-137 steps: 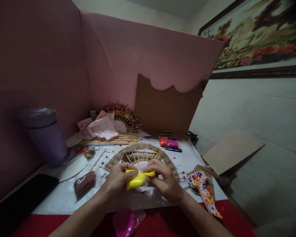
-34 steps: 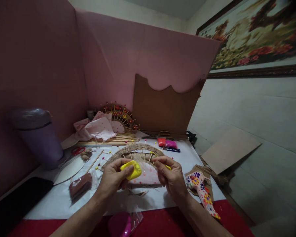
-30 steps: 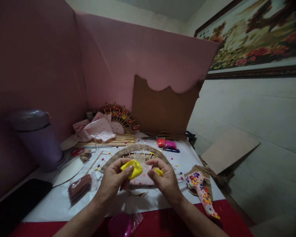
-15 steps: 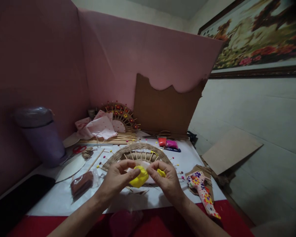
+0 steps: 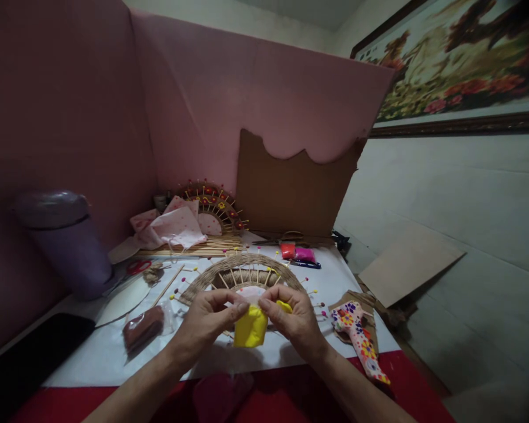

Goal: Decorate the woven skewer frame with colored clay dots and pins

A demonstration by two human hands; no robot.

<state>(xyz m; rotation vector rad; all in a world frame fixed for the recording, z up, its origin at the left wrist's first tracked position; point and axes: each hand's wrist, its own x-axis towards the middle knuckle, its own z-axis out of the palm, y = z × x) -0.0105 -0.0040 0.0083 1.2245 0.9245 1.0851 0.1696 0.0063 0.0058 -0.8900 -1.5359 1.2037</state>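
Observation:
Both hands are raised over the front of a woven half-round fan shape, which has sticks and pins with small coloured beads round its rim. Between them hangs a packet of yellow clay in clear plastic. My left hand pinches the packet's top edge between thumb and forefinger. Opposite it, my right hand pinches the other top corner. A smaller yellow piece of clay shows between the right hand's fingers. My hands hide part of the fan's lower edge.
A bag of brown clay and a purple tumbler stand left. Red and magenta packets lie behind the fan. At right is a flower-patterned glue gun. A magenta bag lies at the front edge.
The yellow packet has turned from a bunched, tilted shape to hanging straight down and flatter between my hands. The whole view has shifted slightly.

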